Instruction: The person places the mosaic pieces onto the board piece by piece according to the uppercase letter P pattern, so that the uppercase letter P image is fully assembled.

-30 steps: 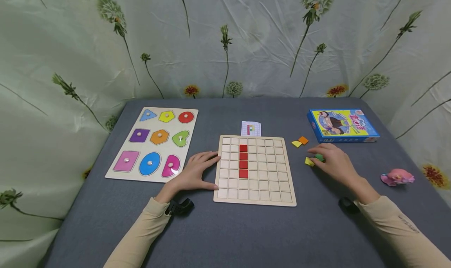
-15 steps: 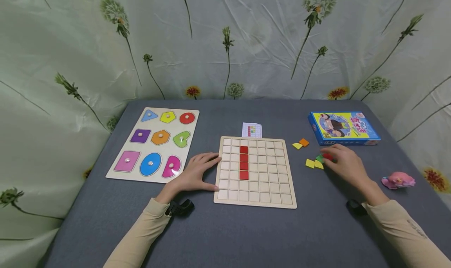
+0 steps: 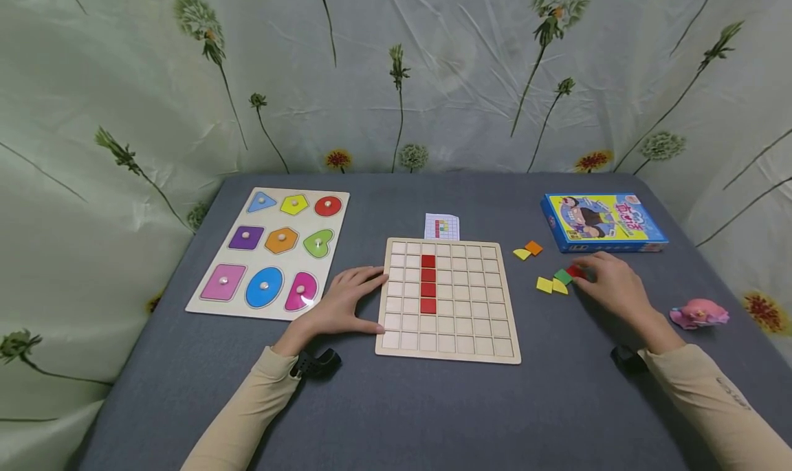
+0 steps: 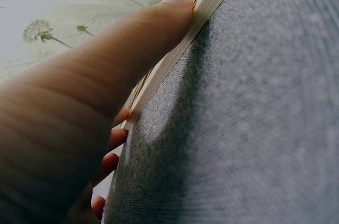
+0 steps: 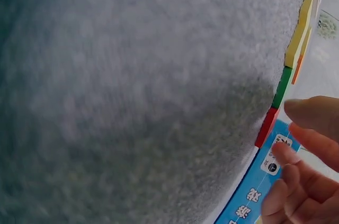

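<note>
A wooden grid board (image 3: 464, 353) lies in the middle, with a column of red square tiles (image 3: 428, 275) in its cells. My left hand (image 3: 342, 302) rests at the board's left edge, fingers and thumb extended and spread along it. In the left wrist view the thumb (image 4: 159, 25) lies at the wooden rim. To the right, my right hand (image 3: 609, 287) is over a red tile (image 3: 575, 271), partly covering it in the head view. A green tile (image 3: 563, 276), a yellow quarter-round piece (image 3: 559, 287) and a yellow square tile (image 3: 544, 285) lie beside its fingertips.
A white card (image 3: 442, 226) with a coloured grid touches the board's far edge. An orange tile (image 3: 533, 248) and a yellow piece (image 3: 522, 254) lie near a blue box (image 3: 606, 222). A shape puzzle (image 3: 334, 265) is at left, a pink ornament (image 3: 699, 313) at right.
My right hand has shifted to the right, uncovering the yellow quarter-round, the green tile and part of the red one. My left hand has stayed at the board's edge.
</note>
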A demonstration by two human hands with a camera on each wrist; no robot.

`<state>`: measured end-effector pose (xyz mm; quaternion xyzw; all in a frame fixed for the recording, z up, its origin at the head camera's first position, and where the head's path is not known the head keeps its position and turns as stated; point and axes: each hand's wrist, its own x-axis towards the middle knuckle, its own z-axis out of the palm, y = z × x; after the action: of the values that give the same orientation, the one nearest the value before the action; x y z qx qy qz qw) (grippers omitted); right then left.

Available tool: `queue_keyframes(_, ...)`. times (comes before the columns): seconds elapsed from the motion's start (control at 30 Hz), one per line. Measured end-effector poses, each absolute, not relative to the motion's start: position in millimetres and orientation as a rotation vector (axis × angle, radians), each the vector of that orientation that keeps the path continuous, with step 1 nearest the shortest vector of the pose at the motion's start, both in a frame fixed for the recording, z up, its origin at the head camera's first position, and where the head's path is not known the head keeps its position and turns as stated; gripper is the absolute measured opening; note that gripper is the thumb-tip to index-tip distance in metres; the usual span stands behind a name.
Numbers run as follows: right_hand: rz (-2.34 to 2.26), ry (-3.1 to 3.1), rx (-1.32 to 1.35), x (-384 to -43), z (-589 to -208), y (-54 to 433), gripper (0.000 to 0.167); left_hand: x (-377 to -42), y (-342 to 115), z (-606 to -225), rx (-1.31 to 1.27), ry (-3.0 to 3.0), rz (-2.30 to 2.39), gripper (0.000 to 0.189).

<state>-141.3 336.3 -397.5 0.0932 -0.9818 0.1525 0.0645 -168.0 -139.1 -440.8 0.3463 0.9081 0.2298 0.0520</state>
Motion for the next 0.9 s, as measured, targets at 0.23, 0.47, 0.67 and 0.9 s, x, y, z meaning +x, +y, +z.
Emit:
queue_keyframes(0.23,0.462,-3.104,0.238,-146.8,-396.2,338.7,0.038,-168.1,-139.8,-441.0,1.051,2.762,0.702,0.093)
queue_keyframes(0.47,0.471,-3.117,0.235,-150.5,-394.3,339.9,0.036,-167.3,-139.1,-441.3,1.038,2.76,0.706,0.093)
queue_keyframes(0.67,0.48,-3.135,0.223,-149.9,-392.9,340.8,0.038,-166.5,-139.0,-441.1,1.037,2.754,0.711,0.093)
queue_keyframes(0.9,0.501,-3.129,0.205,-148.2,-391.5,339.6,0.037,-167.7,-139.2,-440.2,1.046,2.755,0.709,0.093)
